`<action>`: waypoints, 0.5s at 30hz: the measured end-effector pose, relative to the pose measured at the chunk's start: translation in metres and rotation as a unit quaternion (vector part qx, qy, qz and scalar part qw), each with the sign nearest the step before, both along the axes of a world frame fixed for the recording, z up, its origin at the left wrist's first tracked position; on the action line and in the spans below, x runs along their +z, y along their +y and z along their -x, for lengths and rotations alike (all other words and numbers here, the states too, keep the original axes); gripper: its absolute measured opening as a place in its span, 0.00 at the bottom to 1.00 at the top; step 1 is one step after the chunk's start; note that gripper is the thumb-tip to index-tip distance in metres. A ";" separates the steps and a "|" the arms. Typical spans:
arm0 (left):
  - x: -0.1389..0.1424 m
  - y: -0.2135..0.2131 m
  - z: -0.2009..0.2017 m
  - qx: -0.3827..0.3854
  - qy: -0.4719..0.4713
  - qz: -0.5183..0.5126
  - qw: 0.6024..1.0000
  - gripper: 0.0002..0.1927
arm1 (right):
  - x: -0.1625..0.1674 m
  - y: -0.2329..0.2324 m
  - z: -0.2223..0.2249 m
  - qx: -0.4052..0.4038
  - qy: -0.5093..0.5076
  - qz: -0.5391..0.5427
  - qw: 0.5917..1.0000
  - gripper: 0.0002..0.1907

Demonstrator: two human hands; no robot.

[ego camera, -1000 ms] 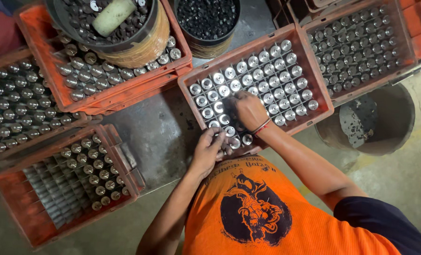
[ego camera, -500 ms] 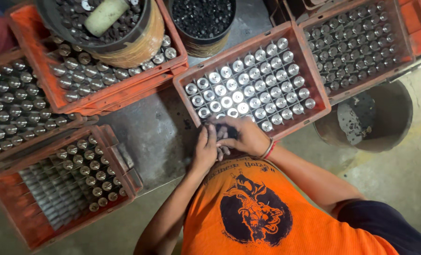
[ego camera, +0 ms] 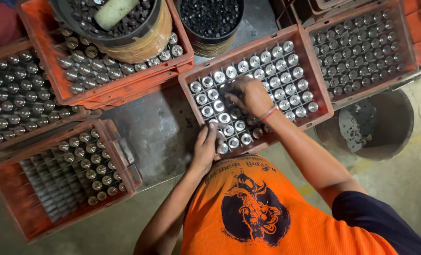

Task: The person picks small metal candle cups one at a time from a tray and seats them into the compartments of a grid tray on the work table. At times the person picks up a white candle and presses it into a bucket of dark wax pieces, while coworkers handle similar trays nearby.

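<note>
Far-left crate (ego camera: 12, 101): an orange plastic crate at the frame's left edge, packed with rows of dark cylinders with metal tops.
Lower-left crate (ego camera: 12, 208): orange, with a divider grid; only its right-hand columns hold cylinders, the left cells show bare dividers.
Upper-left crate (ego camera: 125, 89): orange, full of capped cylinders, with a round tub (ego camera: 144, 40) standing on them. The tub holds small dark parts and a pale roller (ego camera: 116, 12).
Black bucket (ego camera: 210, 19): just right of the tub, filled with small black pieces.
Your left hand (ego camera: 206, 146): it rests at the near edge of the middle crate (ego camera: 191, 75), fingers (ego camera: 214, 134) curled together on the front row of cylinders. You cannot tell whether they pinch one.
Silver-capped cylinders (ego camera: 276, 71): they stand upright in the middle crate's grid, filling most of its cells, between your two hands and beyond.
Your right hand (ego camera: 250, 94): it lies over the middle of the same crate, palm down, fingers bent onto the caps at its left. Whether they grip a cylinder is hidden under the hand. A red band (ego camera: 267, 114) circles the wrist.
Right crate (ego camera: 361, 47): orange, touching the middle crate, filled with darker cylinders.
Grey basin (ego camera: 380, 123): on the floor, just below the right crate.
</note>
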State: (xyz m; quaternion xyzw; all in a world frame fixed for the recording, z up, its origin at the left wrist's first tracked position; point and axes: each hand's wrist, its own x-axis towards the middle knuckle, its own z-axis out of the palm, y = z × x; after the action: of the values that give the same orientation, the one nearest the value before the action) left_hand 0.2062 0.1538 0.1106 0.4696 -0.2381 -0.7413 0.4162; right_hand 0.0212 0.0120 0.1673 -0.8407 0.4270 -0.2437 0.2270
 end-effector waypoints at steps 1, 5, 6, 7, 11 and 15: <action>-0.003 0.001 -0.001 -0.011 0.010 0.001 1.000 0.21 | -0.008 -0.009 0.000 0.012 -0.003 0.018 1.000 0.10; -0.017 0.004 0.000 -0.054 0.046 0.025 0.997 0.12 | -0.042 -0.021 -0.002 0.042 0.021 0.023 0.999 0.08; -0.020 0.005 0.001 -0.053 0.060 0.038 0.996 0.13 | -0.049 -0.021 -0.002 0.023 0.060 0.018 0.998 0.10; -0.021 0.005 0.001 -0.051 0.074 0.052 0.995 0.14 | -0.056 -0.020 -0.002 0.004 0.100 0.013 0.995 0.12; -0.015 0.003 -0.002 -0.039 0.057 0.015 0.997 0.10 | -0.072 -0.018 -0.002 -0.037 0.122 -0.002 0.992 0.14; 0.003 -0.003 -0.007 -0.016 0.056 0.000 0.998 0.11 | -0.053 -0.008 -0.009 -0.071 0.136 0.027 0.988 0.10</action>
State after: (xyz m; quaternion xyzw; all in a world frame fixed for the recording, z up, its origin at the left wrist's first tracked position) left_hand 0.2132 0.1508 0.1134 0.4234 -0.2220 -0.7731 0.4169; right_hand 0.0304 0.0042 0.1142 -0.8395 0.5056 -0.1536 0.1264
